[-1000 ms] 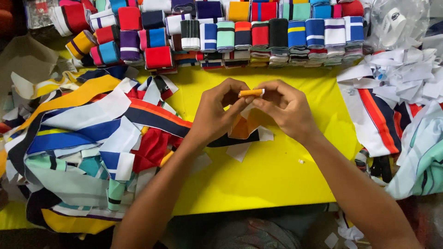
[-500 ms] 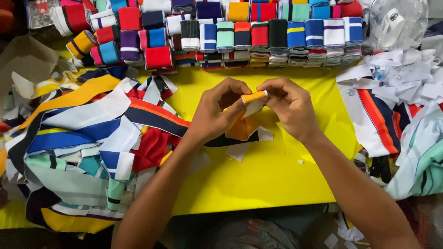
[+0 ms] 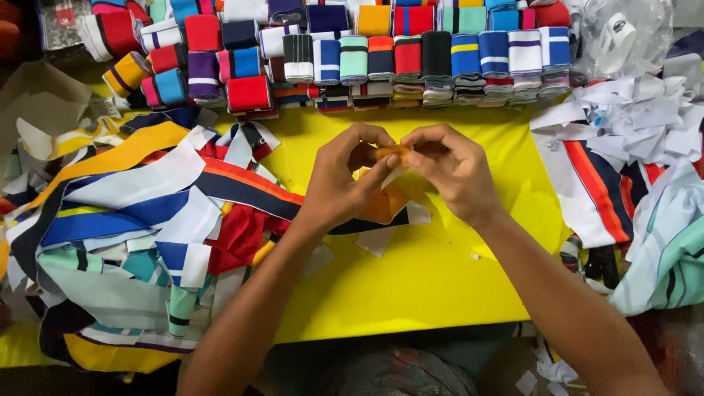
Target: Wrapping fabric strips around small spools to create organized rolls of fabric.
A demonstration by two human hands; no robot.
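My left hand and my right hand meet above the middle of a yellow table. Together they pinch a small orange fabric strip between thumbs and fingers, partly rolled and mostly hidden by the fingers. The strip's loose orange and white end hangs down below my hands onto the table.
Rows of folded, rolled fabric bands in several colours line the table's far edge. A heap of loose striped fabric strips covers the left side. White and striped pieces pile up at the right, with a clear plastic bag behind.
My hands have closed in together and lowered slightly; the orange strip, earlier stretched flat between the fingertips, is now bunched up and largely covered by my fingers.
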